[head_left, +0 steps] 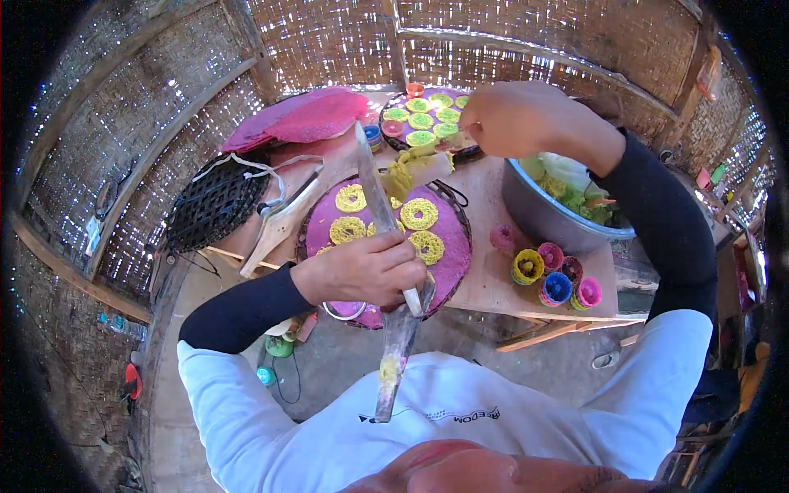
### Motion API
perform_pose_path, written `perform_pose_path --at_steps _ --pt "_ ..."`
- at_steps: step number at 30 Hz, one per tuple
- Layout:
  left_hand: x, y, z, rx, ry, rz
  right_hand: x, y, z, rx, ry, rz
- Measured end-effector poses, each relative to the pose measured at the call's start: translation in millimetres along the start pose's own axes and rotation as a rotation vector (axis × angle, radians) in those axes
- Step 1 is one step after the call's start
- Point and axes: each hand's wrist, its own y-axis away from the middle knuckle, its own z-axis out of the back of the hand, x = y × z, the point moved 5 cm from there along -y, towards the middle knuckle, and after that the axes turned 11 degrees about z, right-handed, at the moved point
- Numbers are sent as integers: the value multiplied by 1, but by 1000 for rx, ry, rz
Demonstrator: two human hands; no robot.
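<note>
At centre frame the left hand [362, 267] is closed around a long knife [380, 205], blade angled over the round pink tray [456, 263] of yellow rings [419, 214]. The right hand [514, 119], upper centre, pinches a green piece [421, 167] at the blade's tip. A slip could nick those fingers or scatter rings off the table [493, 283].

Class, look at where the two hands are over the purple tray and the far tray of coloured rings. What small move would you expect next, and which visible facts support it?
Probably the right hand sets its piece onto the far tray, though this is only a judgement. It hovers at that tray's edge among the green rings, fingers closed on something small. The left hand grips a long blade over the purple tray of yellow rings.
</note>
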Motion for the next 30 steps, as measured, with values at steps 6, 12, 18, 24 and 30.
perform_pose_path --at_steps 6,12,18,24,30 --pt "0 9 3 -1 50 94 6 9 -16 -112 -89 112" --pt "8 11 16 -126 242 304 13 32 -23 -231 -116 181" --pt "26 21 29 -303 717 720 13 51 -31 -305 -101 273" --pt "70 53 20 -494 1402 649 9 69 -35 -310 -40 381" --pt "80 53 26 -846 1520 510 6 77 -40 -399 -4 529"
